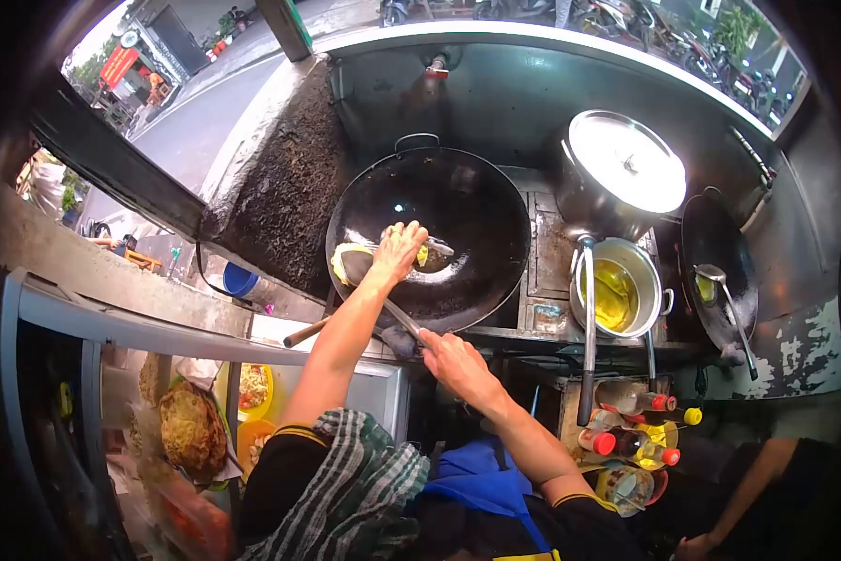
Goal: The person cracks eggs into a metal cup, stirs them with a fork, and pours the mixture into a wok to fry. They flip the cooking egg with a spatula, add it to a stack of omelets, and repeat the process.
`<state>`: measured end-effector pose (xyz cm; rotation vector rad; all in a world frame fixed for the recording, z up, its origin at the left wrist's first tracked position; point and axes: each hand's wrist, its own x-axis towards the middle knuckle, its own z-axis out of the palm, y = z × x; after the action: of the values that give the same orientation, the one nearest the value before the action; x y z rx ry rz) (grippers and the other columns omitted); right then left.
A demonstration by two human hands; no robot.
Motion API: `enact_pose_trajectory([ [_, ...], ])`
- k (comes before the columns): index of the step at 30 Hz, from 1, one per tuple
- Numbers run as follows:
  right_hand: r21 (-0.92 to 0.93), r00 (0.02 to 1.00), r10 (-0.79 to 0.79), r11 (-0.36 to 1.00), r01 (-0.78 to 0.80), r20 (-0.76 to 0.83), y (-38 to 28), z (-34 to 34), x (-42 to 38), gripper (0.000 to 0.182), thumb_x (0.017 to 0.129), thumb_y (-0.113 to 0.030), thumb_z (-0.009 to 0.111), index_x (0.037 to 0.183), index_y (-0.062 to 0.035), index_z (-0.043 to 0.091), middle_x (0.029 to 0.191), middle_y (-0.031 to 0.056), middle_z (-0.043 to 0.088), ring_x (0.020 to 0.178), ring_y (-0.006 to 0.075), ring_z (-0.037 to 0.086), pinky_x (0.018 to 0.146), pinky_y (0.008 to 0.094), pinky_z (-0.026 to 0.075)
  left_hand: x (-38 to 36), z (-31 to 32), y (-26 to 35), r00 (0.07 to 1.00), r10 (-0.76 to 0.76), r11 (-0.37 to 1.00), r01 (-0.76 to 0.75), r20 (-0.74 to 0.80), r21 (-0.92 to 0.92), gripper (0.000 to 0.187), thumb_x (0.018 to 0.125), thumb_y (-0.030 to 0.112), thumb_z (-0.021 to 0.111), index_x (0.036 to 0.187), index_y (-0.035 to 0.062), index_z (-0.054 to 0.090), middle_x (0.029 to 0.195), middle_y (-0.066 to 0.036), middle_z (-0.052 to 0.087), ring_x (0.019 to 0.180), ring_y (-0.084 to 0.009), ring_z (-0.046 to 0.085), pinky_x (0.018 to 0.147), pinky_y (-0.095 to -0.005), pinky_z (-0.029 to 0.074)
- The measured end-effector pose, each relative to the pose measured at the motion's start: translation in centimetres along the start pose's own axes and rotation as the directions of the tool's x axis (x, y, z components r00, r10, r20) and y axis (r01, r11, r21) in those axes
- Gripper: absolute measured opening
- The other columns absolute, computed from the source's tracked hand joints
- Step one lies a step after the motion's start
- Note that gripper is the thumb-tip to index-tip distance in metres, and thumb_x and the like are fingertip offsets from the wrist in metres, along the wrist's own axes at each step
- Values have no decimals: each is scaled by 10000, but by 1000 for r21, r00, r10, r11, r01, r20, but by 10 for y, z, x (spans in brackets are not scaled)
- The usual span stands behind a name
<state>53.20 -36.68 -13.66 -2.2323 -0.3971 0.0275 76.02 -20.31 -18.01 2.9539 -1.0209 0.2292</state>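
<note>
My right hand (458, 369) is wrapped round the long metal handle (403, 319) of a cooking utensil that slants up and left into the large black wok (476, 201). My left forearm crosses in front of it, so its head is partly hidden. Inside the wok's left side, yellow food (343, 261) lies around a dark rounded shape beside that forearm. Above the wok, my left hand (401, 251) has its fingers bent and close together. Small yellow bits and a shiny metal piece (439, 248) show beside its fingertips; what the fingers hold is hidden.
A lidded steel pot (617, 168) stands right of the wok, behind an open pot of yellow oil (611, 290) with a long handle across it. Another wok (715, 252) holds a ladle (731, 309). Bottles (635, 435) and a person's arm (752, 496) are lower right.
</note>
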Motion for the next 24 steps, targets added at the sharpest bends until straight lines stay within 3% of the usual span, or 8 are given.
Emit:
enact_pose_trajectory([
  [3,-13,1000,7,1000,-7,9,-4,-2,1,321,936,-187,602,1239,-129,515,877,227,634,762,457,648,645,558,526,16,23,-2,1000,22,984,-23,10,175,499,727,44,742,1162,150,523,1139,-115,540,1130,-354,564,1017,-472,424],
  [6,-30,995,59,998,-57,75,-7,-5,2,403,917,-162,643,1303,-99,543,856,169,606,813,373,623,707,487,518,21,26,0,998,51,957,-55,20,284,484,731,60,747,1151,152,527,1147,-118,538,1159,-377,556,1016,-494,426],
  [8,-26,996,55,998,-54,63,-6,-5,1,404,919,-166,640,1305,-100,541,864,172,609,822,375,626,717,489,520,26,28,1,998,52,955,-62,41,291,477,737,78,754,1149,169,532,1148,-125,534,1183,-407,538,1022,-531,420],
  [10,-21,997,52,998,-51,60,-6,-4,-1,404,921,-170,637,1307,-102,538,873,174,612,831,377,628,726,490,521,30,28,1,995,56,919,-81,77,386,415,782,118,732,1142,184,537,1172,-135,527,1187,-420,522,1033,-560,405],
  [11,-33,996,60,998,-58,60,-6,-4,-1,398,924,-173,632,1305,-103,541,885,176,617,836,378,630,733,492,523,32,41,-4,996,82,914,-70,-14,400,321,846,168,677,1135,195,541,1217,-149,520,1201,-432,505,1041,-581,392],
  [12,-44,996,65,997,-63,59,-7,-5,-1,392,927,-175,628,1303,-105,543,897,179,622,841,380,631,740,493,524,33,21,0,996,76,880,-92,53,466,252,894,202,618,1134,194,542,1262,-156,510,1211,-435,498,1048,-586,378],
  [18,-7,1000,13,1000,-13,6,-7,-3,2,312,934,-194,601,1228,-121,524,887,233,635,763,454,647,654,553,525,42,-21,-2,992,119,854,-86,-32,514,260,912,235,595,1164,192,544,1316,-168,511,1275,-446,475,1083,-582,349],
  [24,-7,998,49,999,-49,28,-5,0,1,309,936,-200,597,1229,-130,527,889,239,631,762,462,650,658,570,524,40,24,8,984,179,883,-160,-1,441,235,920,219,581,1153,193,561,1277,-172,530,1246,-473,508,1091,-587,354],
])
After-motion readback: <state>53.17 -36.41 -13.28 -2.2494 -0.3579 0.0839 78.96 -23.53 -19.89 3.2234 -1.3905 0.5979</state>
